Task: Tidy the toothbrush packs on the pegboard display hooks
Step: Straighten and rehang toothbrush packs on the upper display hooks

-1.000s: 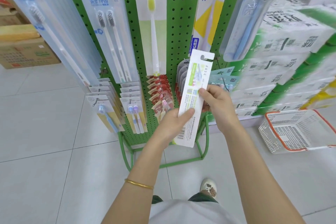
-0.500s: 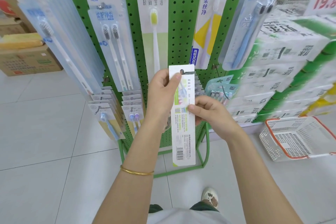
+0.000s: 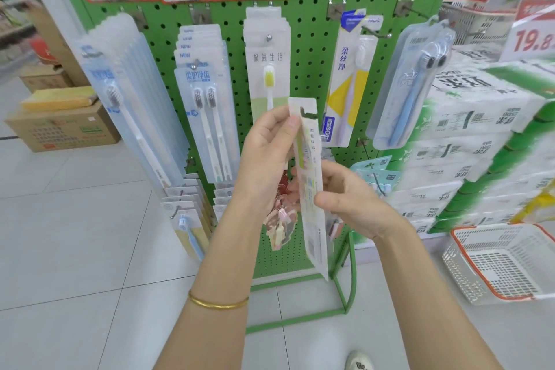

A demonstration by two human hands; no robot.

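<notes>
Up comes the toothbrush pack [image 3: 312, 189], now turned nearly edge-on before the pegboard [image 3: 309, 69]. Left hand [image 3: 267, 153] pinches its top by the hang hole, thumb in front. Right hand [image 3: 351, 198] pinches it mid-length, and both forearms angle up toward the pegboard.

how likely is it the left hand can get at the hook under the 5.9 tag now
Probably yes: the left hand is just below that hook, with nothing between them but the packs hanging on it. It is busy, pinching the top of the white pack, which the right hand also holds.
</notes>
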